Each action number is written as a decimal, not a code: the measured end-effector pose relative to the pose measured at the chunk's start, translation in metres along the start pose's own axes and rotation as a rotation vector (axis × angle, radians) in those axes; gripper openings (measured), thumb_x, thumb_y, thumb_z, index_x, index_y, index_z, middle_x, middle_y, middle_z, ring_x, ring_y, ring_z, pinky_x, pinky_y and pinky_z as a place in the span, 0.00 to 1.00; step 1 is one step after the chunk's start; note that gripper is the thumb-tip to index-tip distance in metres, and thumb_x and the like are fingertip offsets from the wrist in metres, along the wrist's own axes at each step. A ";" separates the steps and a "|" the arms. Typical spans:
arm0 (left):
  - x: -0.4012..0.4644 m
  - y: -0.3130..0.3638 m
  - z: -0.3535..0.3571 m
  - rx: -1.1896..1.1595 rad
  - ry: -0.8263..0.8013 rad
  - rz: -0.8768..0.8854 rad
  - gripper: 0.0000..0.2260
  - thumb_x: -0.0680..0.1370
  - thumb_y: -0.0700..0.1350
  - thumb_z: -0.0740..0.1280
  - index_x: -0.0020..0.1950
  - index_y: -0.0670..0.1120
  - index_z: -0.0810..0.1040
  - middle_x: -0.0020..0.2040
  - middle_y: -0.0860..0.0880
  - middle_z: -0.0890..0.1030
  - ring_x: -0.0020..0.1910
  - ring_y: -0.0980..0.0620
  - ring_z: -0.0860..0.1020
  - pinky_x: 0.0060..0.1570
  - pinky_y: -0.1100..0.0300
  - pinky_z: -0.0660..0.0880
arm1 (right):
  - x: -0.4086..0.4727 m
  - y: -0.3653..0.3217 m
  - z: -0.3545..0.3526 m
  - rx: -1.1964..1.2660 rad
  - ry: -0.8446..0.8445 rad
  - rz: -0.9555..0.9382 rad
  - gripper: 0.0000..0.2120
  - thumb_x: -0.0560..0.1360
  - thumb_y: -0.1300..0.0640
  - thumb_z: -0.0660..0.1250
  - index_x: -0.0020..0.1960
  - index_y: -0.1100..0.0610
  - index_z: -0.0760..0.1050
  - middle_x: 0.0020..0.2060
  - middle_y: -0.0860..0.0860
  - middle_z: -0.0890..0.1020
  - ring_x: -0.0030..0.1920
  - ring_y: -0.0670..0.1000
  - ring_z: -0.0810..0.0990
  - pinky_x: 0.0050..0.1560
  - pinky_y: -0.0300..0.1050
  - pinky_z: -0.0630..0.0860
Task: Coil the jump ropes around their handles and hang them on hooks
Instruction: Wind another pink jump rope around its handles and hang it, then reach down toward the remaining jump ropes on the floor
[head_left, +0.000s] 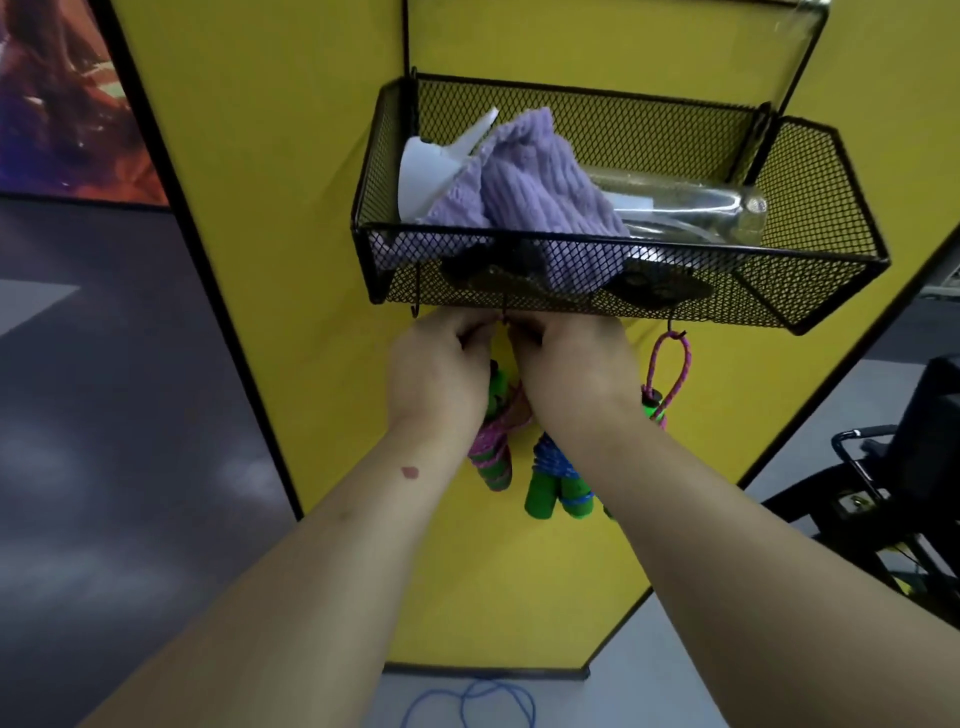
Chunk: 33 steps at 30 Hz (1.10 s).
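Note:
My left hand (439, 371) and my right hand (574, 369) are raised together just under the black mesh basket (810, 291), fingers pinched at a hook on its front edge. A pink rope coiled around green handles (493, 447) dangles below my left hand. A blue rope coiled on green handles (556, 480) hangs beside it, partly behind my right wrist. Another pink rope loop (670, 371) hangs from a hook (674, 328) at the right, its green handle below. An empty hook (415, 310) shows at the left. A loose blue rope (472, 701) lies on the floor.
The basket holds a purple cloth (540, 182), a white funnel (431, 171) and a clear bottle (691, 208). It hangs on a yellow panel (270, 156) with black edging. Dark equipment with a metal frame (883, 467) stands at the right. Grey floor lies at the left.

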<state>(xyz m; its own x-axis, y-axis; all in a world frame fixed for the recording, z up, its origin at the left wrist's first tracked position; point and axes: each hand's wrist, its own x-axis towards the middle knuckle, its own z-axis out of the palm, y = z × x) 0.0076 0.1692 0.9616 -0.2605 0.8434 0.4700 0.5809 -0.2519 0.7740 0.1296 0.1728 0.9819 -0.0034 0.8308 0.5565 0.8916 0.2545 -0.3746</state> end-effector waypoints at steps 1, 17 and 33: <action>0.000 -0.002 0.000 -0.031 -0.013 -0.005 0.10 0.80 0.43 0.68 0.54 0.52 0.88 0.50 0.54 0.88 0.46 0.52 0.84 0.37 0.66 0.71 | 0.000 0.000 0.000 -0.031 -0.007 0.003 0.11 0.78 0.50 0.62 0.54 0.48 0.82 0.44 0.53 0.84 0.44 0.60 0.82 0.40 0.52 0.81; -0.048 -0.011 -0.016 0.126 0.009 0.289 0.17 0.81 0.38 0.63 0.69 0.45 0.80 0.63 0.46 0.82 0.60 0.47 0.79 0.60 0.62 0.73 | -0.044 0.000 -0.012 0.164 0.113 -0.110 0.17 0.77 0.58 0.67 0.65 0.53 0.77 0.58 0.54 0.81 0.53 0.58 0.80 0.48 0.51 0.79; -0.208 -0.142 0.016 0.597 -0.181 0.194 0.32 0.82 0.54 0.60 0.84 0.50 0.54 0.85 0.45 0.56 0.84 0.39 0.52 0.79 0.37 0.54 | -0.241 0.074 0.087 -0.128 -0.037 -0.228 0.30 0.80 0.52 0.62 0.78 0.62 0.62 0.79 0.59 0.63 0.80 0.60 0.58 0.77 0.65 0.57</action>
<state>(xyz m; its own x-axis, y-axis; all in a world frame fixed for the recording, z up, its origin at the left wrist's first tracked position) -0.0088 0.0371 0.7472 -0.0037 0.8890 0.4580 0.9464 -0.1449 0.2888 0.1567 0.0342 0.7556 -0.2250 0.7775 0.5873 0.9160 0.3742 -0.1444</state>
